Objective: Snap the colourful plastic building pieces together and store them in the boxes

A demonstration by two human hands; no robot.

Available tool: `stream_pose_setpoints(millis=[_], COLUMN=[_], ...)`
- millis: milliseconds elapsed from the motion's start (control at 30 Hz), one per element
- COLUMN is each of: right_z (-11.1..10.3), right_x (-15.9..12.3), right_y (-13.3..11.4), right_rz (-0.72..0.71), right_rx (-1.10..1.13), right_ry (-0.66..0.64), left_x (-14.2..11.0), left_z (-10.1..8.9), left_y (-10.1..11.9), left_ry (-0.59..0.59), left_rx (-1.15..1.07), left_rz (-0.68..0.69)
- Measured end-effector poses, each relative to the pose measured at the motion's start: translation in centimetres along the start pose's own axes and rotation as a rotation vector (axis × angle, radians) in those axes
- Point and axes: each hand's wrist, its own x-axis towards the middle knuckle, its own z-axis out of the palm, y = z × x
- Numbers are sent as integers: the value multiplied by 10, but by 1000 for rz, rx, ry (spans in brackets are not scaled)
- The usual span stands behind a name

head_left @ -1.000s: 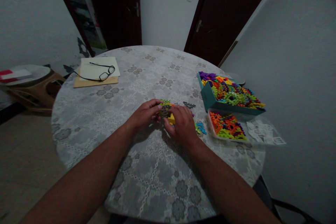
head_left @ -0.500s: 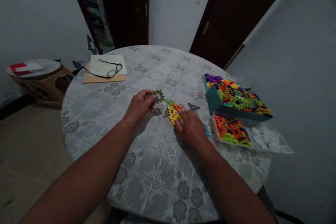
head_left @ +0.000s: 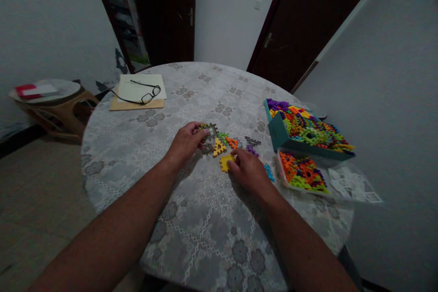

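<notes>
Between thumb and fingers, my left hand [head_left: 186, 143] grips a square, notched building piece [head_left: 211, 131] in dark grey and olive green. My right hand [head_left: 249, 167] pinches the edge of a flat yellow square piece [head_left: 226, 163] just above or on the tabletop; I cannot tell which. A yellow triangle piece [head_left: 219, 147] lies between the two hands. Beyond it are a green piece [head_left: 223, 137] and an orange triangle piece [head_left: 232, 143]. Close to my right hand lie a purple piece [head_left: 252, 149], a dark grey triangle piece [head_left: 252, 141] and a blue piece [head_left: 268, 172].
On the right, a teal box [head_left: 281, 131] and a clear plastic tub [head_left: 282, 177] hold many colourful pieces. White pieces [head_left: 356, 185] lie on a clear lid beside them. Glasses [head_left: 147, 97] rest on papers [head_left: 137, 86] at the far left of the round table [head_left: 191, 237].
The yellow triangle and yellow square pieces, close together before, now show apart. My right hand has drawn slightly down with the square, uncovering the purple piece.
</notes>
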Motion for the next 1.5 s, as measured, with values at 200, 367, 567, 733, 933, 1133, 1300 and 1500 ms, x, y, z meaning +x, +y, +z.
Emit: stream_pose_setpoints(millis=[200, 367, 567, 733, 933, 1133, 1300, 1500], right_z=[2, 9, 15, 18, 19, 16, 11, 10], right_x=[1, 3, 4, 7, 13, 12, 18, 21], right_y=[-3, -5, -4, -7, -14, -19, -12, 15], right_rz=[85, 148, 169, 203, 241, 154, 36, -33], right_rx=[581, 676, 721, 771, 963, 714, 452, -2], right_ry=[123, 266, 227, 230, 228, 279, 281, 340], left_x=[-4, -10, -12, -12, -13, -15, -15, -3], left_z=[3, 7, 10, 9, 10, 10, 11, 4], left_y=[-1, -1, -12, -11, 0, 7, 8, 4], left_ry=[-98, -308, -517, -519, -491, -507, -418, -21], left_rx=[75, 75, 43, 14, -124, -68, 53, 13], left_rz=[-15, -23, -64, -110, -215, -255, -170, -85])
